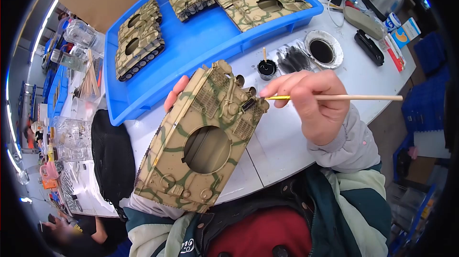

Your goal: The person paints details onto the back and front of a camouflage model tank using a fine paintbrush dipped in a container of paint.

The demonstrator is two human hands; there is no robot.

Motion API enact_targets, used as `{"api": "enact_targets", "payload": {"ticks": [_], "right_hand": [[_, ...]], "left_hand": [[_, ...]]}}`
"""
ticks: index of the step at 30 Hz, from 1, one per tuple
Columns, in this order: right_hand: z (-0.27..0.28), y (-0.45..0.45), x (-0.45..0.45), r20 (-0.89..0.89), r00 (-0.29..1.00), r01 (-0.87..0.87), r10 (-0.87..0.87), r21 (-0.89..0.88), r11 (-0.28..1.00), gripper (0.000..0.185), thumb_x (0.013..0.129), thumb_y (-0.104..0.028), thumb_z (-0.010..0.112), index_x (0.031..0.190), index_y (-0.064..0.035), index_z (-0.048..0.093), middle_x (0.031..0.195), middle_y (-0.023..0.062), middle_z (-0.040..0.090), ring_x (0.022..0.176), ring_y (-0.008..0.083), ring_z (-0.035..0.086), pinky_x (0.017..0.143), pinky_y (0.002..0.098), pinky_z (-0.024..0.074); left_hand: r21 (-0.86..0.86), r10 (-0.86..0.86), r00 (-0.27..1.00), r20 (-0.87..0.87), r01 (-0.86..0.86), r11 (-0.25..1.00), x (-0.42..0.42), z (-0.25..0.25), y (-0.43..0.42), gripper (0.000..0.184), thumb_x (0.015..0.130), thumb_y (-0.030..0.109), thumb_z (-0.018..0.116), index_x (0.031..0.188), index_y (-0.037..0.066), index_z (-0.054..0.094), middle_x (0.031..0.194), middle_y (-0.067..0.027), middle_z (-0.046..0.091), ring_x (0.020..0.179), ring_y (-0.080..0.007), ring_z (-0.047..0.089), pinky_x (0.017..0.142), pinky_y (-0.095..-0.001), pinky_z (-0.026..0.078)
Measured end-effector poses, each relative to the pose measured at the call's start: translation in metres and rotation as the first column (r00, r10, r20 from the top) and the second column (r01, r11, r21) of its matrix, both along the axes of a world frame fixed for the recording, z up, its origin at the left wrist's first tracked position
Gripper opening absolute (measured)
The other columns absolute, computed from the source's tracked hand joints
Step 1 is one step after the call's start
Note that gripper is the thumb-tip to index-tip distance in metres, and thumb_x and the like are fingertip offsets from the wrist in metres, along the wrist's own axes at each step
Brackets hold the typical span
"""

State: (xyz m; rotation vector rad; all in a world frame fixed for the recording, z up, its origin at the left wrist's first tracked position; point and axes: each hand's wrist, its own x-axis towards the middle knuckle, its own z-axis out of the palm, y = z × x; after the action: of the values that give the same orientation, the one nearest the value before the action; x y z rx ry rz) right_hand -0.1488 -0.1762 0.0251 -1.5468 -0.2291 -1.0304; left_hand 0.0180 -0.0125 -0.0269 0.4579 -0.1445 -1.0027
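Observation:
A camouflage-patterned model tank hull (pixel 160 168) with a round hole in its top is tilted in front of me. My left hand (pixel 177 93) is closed round its far left side, mostly hidden beneath it. Between the fingers of my right hand (pixel 320 104) is a thin paintbrush (pixel 358 98) with a pale wooden handle. The brush tip is at the hull's right rear edge, beside the exhaust pipes; whether it touches cannot be made out. A small pot of black paint (pixel 267 68) with a stick in it stands just beyond.
Several similar hulls lie in a blue tray (pixel 191 58) at the back. Right of it are a black-smeared sheet (pixel 292 58), a bowl of dark liquid (pixel 325 50) and a black case (pixel 368 47). A black bag (pixel 111 156) and bottles are left; a person (pixel 71 233) sits lower left.

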Motion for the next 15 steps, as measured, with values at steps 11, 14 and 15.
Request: {"api": "enact_targets", "payload": {"ticks": [11,14,15], "right_hand": [[0.063,0.073,-0.036,0.619,0.633,-0.578,0.465,-0.022,0.816,0.01,0.094,-0.011,0.038,0.095,-0.0025,0.033,0.082,0.0137,0.061,0.081,0.0303,0.058,0.071,0.0463,0.0504],[0.081,0.107,-0.028,0.717,0.581,-0.603,0.385,0.062,0.795,0.011,0.092,-0.016,0.049,0.092,-0.0106,0.039,0.073,0.0105,0.065,0.079,0.025,0.057,0.086,0.0457,0.0437],[0.09,0.116,-0.024,0.735,0.622,-0.542,0.27,0.156,0.825,0.011,0.092,-0.014,0.049,0.092,-0.0099,0.039,0.071,0.0111,0.064,0.076,0.0256,0.057,0.081,0.0441,0.0456]], "left_hand": [[-0.099,-0.108,0.974,0.2,0.13,0.987,0.009,0.027,-0.003,0.055,0.091,0.043,0.041,0.134,0.009,0.041,0.136,-0.0122,0.044,0.123,-0.0252,0.044,0.104,-0.0425,0.036],[-0.109,-0.119,0.967,0.226,0.147,0.983,0.01,0.032,0.0,0.055,0.091,0.042,0.042,0.134,0.009,0.04,0.136,-0.0122,0.043,0.123,-0.0254,0.044,0.104,-0.0426,0.036],[-0.114,-0.116,0.966,0.233,0.145,0.983,0.01,0.034,0.001,0.054,0.091,0.042,0.042,0.135,0.009,0.04,0.136,-0.0122,0.043,0.123,-0.0255,0.044,0.104,-0.0426,0.036]]}}
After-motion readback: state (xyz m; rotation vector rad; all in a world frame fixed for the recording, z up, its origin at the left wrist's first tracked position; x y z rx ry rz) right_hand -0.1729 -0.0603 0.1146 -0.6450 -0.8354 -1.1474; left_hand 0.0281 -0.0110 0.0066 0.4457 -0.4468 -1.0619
